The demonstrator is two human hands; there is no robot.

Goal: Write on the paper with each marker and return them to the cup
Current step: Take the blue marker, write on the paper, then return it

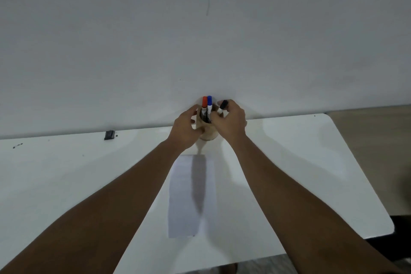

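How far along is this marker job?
Nothing looks done: the paper shows no writing I can make out. In hand: the right hand grips the black marker at the cup, steadied by the left hand. The red marker and blue marker remain inside.

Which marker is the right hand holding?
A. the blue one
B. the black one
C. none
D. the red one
B: the right hand pinches the black marker tilted beside the cup, while the red marker and blue marker stand upright in the cup, which the left hand steadies.
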